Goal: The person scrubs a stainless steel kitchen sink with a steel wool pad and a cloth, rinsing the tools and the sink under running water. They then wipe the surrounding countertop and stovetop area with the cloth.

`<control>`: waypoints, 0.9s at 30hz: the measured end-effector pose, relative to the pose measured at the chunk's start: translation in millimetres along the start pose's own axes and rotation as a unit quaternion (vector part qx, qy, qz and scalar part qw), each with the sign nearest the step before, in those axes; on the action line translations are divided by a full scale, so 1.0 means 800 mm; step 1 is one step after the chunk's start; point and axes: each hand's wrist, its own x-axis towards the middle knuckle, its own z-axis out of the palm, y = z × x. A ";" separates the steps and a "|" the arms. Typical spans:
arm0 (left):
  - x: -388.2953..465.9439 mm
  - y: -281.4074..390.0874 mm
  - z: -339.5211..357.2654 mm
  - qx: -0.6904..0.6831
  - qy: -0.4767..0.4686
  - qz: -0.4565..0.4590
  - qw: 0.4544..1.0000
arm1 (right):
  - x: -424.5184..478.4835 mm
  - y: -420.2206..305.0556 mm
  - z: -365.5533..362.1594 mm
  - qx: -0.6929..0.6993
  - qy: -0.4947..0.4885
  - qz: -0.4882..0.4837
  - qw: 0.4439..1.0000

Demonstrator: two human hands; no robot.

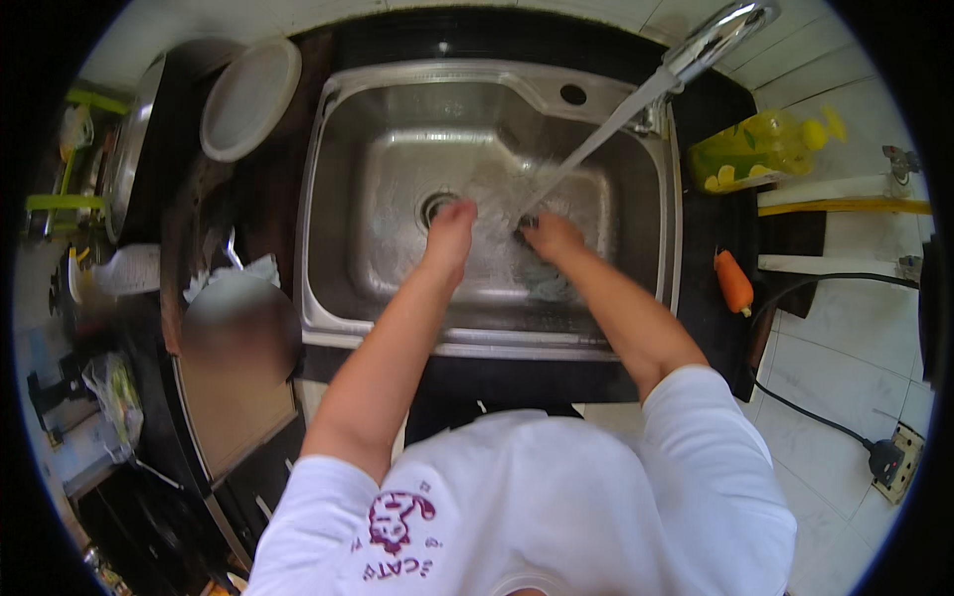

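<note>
Both of my hands are inside a stainless steel sink [387, 261]. My left hand [451, 223] hovers beside the round drain [432, 205] and partly covers it. Its fingers are blurred, and nothing clear shows in them. Water [589, 145] runs in a slanting stream from a chrome faucet [719, 41]. Where the stream lands, my right hand [555, 237] grips a small dark object [528, 222], mostly hidden by the fingers and splashing. Below that hand, a bluish-grey rippled patch [550, 287] lies on the sink floor; whether it is cloth or water I cannot tell.
Right of the sink are a yellow-green dish soap bottle [745, 153], a carrot [733, 283] and a black cable [812, 413] plugged into a wall socket [900, 462]. At the left stand a pale round lid or plate [251, 100], a grey cloth [261, 270] and a spray bottle [127, 270].
</note>
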 end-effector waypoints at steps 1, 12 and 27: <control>0.004 -0.005 -0.004 0.012 -0.006 0.000 1.000 | -0.009 0.001 0.012 0.037 -0.004 0.017 0.999; 0.001 -0.024 -0.009 0.054 -0.056 -0.084 0.993 | 0.000 0.009 0.016 0.265 -0.071 0.075 0.959; 0.033 -0.015 0.067 -0.039 -0.104 0.106 0.988 | -0.034 -0.059 -0.072 0.633 -0.077 0.223 0.737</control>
